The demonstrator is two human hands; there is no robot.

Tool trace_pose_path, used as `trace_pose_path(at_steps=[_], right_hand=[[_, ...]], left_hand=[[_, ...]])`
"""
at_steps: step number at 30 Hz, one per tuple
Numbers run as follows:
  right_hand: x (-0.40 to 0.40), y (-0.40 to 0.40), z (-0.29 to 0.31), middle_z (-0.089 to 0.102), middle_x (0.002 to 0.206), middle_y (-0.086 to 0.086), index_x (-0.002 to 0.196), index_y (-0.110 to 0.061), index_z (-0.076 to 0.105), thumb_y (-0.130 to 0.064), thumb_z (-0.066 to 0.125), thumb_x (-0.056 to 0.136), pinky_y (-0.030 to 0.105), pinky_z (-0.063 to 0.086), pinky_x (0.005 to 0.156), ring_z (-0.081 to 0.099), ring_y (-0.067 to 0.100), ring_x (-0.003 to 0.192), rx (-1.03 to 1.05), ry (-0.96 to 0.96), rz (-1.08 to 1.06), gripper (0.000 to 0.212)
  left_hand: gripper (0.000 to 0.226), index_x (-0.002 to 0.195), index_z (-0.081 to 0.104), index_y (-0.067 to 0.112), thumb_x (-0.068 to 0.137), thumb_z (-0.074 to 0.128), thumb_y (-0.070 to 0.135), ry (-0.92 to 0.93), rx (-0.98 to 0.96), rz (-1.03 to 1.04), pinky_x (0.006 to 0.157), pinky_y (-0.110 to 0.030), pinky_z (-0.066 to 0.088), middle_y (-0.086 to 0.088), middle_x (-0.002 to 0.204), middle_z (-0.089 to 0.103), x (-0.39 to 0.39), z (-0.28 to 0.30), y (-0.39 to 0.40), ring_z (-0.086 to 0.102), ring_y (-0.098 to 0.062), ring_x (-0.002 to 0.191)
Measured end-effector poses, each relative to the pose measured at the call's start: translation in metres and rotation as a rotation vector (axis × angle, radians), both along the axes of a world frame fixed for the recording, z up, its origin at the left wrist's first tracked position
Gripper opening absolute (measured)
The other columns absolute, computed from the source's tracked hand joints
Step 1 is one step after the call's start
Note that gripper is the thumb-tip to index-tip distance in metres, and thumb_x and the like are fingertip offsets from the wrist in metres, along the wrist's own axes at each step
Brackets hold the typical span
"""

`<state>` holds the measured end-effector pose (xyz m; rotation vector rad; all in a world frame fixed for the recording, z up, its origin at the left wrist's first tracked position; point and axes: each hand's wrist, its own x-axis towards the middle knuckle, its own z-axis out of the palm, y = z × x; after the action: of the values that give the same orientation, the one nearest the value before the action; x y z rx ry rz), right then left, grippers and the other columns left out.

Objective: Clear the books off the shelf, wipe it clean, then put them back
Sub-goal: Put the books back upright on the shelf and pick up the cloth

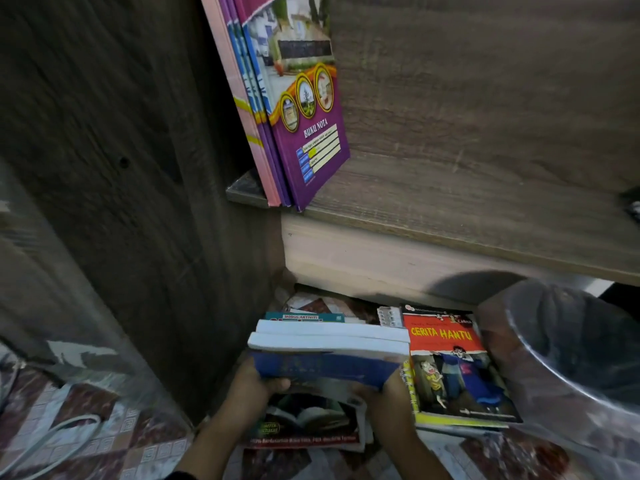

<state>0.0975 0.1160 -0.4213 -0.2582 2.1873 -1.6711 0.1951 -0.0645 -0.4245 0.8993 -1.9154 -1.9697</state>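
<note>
Both my hands hold a stack of thick books [329, 355] with a blue spine, low in front of the shelf unit. My left hand [256, 386] grips its left end and my right hand [384, 393] grips its right end from below. The wooden shelf [467, 209] above carries three thin purple and pink notebooks [294, 109] leaning upright at its left side; the rest of its surface is bare. More books lie on the floor: a red "Cerita Hantu" book [457, 368] to the right and a dark-covered book [311, 424] under my hands.
A dark wooden side panel [121, 168] stands to the left. A clear plastic container [581, 358] sits at the right edge. A white cable [52, 441] curls on the patterned floor mat [114, 431] at lower left. Other books lie further back under the shelf.
</note>
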Motion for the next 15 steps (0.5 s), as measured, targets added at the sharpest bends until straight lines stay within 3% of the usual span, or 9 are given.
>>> trace_pose_path(at_steps=[2,6,10,15], right_hand=[[0.007,0.005,0.018,0.062,0.088,-0.01,0.095,-0.02,0.056,0.021,0.048,0.085,0.003,0.045,0.053,0.062,0.0,0.074,-0.087,-0.036,0.017,0.043],[0.014,0.016,0.044,0.06,0.102,-0.019,0.124,-0.028,0.043,0.016,0.053,0.084,0.002,0.046,0.052,0.056,-0.002,0.092,-0.111,-0.008,0.062,0.06],[0.009,0.034,0.097,0.062,0.098,-0.03,0.125,-0.034,0.04,0.019,0.054,0.082,0.009,0.049,0.061,0.055,-0.008,0.084,-0.095,0.102,0.03,0.07],[-0.017,0.06,0.183,0.065,0.105,-0.01,0.118,-0.025,0.051,0.008,0.062,0.079,0.021,0.046,0.07,0.061,0.005,0.089,-0.121,0.295,-0.076,0.052]], left_hand=[[0.052,0.112,0.054,0.016,0.076,0.062,-0.021,0.007,-0.054,0.005,0.064,-0.013,0.048,0.012,0.097,0.062,0.002,0.012,0.0,0.059,-0.014,0.094],[0.058,0.116,0.052,0.023,0.076,0.067,-0.015,0.001,-0.193,-0.016,0.084,-0.03,0.046,0.019,0.1,0.061,0.005,0.048,0.005,0.058,-0.019,0.105],[0.056,0.109,0.046,0.035,0.077,0.071,-0.004,0.032,-0.353,-0.068,0.091,-0.032,0.046,0.02,0.103,0.06,0.001,0.104,0.019,0.059,-0.014,0.103],[0.035,0.107,0.044,0.024,0.084,0.068,0.015,0.087,-0.502,-0.063,0.086,-0.036,0.05,0.003,0.098,0.064,-0.028,0.191,0.042,0.062,-0.02,0.094]])
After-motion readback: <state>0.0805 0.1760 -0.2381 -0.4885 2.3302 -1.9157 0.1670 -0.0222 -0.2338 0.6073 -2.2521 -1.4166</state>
